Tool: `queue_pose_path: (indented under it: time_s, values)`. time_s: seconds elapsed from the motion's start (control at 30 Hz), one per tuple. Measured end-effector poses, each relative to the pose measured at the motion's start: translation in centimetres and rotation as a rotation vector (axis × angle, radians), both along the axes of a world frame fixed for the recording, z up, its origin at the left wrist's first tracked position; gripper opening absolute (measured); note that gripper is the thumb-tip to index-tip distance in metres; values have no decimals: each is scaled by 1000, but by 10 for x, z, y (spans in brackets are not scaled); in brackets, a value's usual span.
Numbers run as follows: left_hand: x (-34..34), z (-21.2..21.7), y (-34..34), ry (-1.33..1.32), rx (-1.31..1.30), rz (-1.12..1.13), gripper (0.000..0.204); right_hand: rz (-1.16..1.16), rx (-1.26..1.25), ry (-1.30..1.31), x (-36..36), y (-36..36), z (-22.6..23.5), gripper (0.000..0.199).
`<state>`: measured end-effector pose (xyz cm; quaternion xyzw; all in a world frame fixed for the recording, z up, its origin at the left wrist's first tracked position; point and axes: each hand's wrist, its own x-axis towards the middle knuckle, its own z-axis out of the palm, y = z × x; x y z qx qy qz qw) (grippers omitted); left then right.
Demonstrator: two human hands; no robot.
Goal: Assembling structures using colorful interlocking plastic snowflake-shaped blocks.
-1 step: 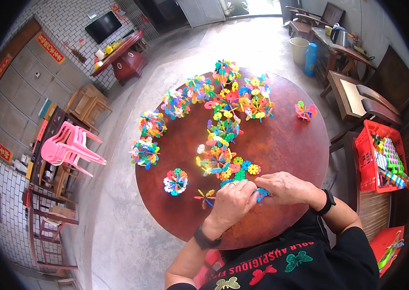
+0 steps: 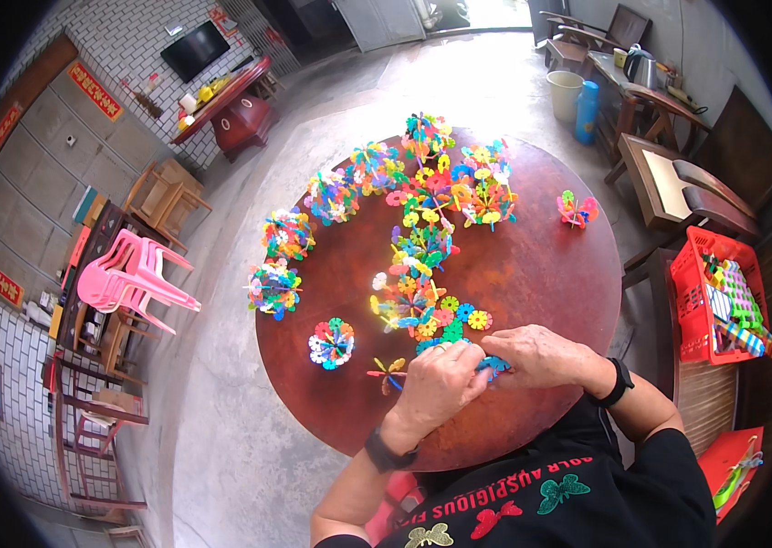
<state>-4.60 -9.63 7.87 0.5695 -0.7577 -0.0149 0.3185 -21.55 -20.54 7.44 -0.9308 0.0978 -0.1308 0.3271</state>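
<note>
Near the front edge of the round table, my left hand (image 2: 445, 376) and my right hand (image 2: 541, 356) meet with fingers closed on blue notched plastic discs (image 2: 493, 364). My fingers hide part of these discs. Just beyond them lie loose yellow and green notched discs (image 2: 461, 320). Left of my left hand sits a small cluster of crossed discs (image 2: 388, 373). Farther left rests a round multicoloured disc ball (image 2: 331, 344). A row of disc clusters (image 2: 424, 247) runs toward the far edge. Several more disc balls (image 2: 288, 233) stand along the left rim.
The brown round table (image 2: 541, 265) carries a small pink cluster (image 2: 577, 210) at its right. Beside it, a red basket (image 2: 692, 301) of toy blocks stands on a wooden bench. Pink plastic chairs (image 2: 126, 274) are at the left; a bin (image 2: 565, 96) and blue flask (image 2: 588, 111) stand beyond.
The blue discs between my fingers have shifted very slightly. Both hands stay in the same place, and the clusters on the table have not moved.
</note>
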Motion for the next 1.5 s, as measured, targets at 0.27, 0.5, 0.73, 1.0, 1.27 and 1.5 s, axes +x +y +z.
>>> queue_pose_path:
  time_s: [0.27, 0.5, 0.73, 1.0, 1.27, 1.5]
  values:
    - [3, -6, 4, 135, 190, -140, 19, 1, 25, 46, 2, 9, 22, 28]
    - [-3, 22, 20, 115, 82, -293, 21, 134, -36, -37, -9, 19, 41, 24]
    - [-25, 80, 47, 19, -34, -423, 28, 219, -161, -97, -38, 49, 90, 30]
    - [-28, 88, 53, 38, -10, -431, 25, 227, -229, -100, -44, 56, 98, 33]
    - [-27, 89, 63, -40, 54, -434, 19, 256, -250, -31, -46, 62, 98, 33]
    - [-15, 82, 49, -218, -110, -262, 13, 20, -185, -145, -32, 53, 83, 32]
